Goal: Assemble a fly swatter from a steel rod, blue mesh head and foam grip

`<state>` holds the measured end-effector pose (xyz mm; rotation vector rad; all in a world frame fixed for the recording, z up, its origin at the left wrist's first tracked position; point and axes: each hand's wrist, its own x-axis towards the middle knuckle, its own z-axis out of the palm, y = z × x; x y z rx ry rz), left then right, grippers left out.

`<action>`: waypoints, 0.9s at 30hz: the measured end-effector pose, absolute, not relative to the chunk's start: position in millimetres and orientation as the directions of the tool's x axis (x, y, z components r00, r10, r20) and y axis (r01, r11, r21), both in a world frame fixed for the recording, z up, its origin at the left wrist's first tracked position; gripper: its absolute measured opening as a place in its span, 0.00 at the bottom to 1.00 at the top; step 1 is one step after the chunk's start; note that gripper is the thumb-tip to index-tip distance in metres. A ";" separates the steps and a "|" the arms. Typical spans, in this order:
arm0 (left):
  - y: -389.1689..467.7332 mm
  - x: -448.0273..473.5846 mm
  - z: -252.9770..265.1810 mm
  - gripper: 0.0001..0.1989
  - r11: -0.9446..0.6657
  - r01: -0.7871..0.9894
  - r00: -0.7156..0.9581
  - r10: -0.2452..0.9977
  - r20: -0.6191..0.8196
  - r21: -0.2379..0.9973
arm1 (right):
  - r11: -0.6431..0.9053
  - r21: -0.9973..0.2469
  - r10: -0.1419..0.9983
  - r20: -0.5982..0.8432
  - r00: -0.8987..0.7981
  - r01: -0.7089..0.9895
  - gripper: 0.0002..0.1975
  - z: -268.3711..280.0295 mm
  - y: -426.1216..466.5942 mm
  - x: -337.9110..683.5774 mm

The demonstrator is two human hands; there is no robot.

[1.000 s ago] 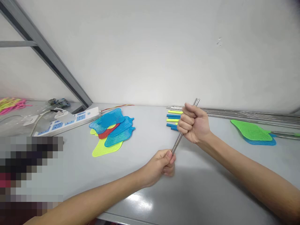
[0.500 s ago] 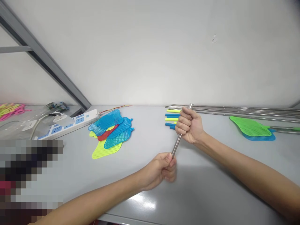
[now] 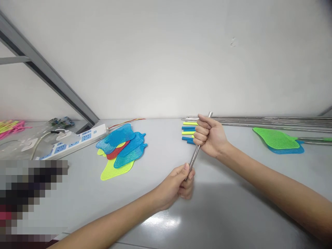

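A shiny metal rod slants between my hands above the grey table. My right hand is wrapped round its upper part, and the rod's top end sticks out above the fist. Lower down, my left hand grips the rod between thumb and fingers; its bottom end is hidden there. Just behind my right hand lie several blue and yellow tubes, partly covered by the fist. To the left, blue, red and yellow perforated fly swatter heads lie in an overlapping pile.
Several long metal rods lie along the wall. Green and blue fly swatters with metal handles rest at the right. A white power strip with plugs and cables stands at the left, near pink and yellow pieces.
Both hands stay closed on the metal rod, with only a slight shift of the left fingers. The whole view has moved a little.
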<state>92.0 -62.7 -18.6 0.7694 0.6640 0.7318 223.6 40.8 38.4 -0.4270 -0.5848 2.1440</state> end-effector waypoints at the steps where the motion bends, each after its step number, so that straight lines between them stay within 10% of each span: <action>1: -62.8 92.2 -18.8 0.17 0.501 -0.313 0.578 0.774 -0.257 0.807 | -0.526 -0.553 0.812 -0.100 -0.575 -0.646 0.22 39.2 38.5 222.8; 27: -71.6 95.0 -28.1 0.16 0.541 -0.408 0.624 0.753 -0.208 0.736 | -0.627 -0.499 0.666 0.055 -0.744 -0.598 0.20 13.1 37.2 217.9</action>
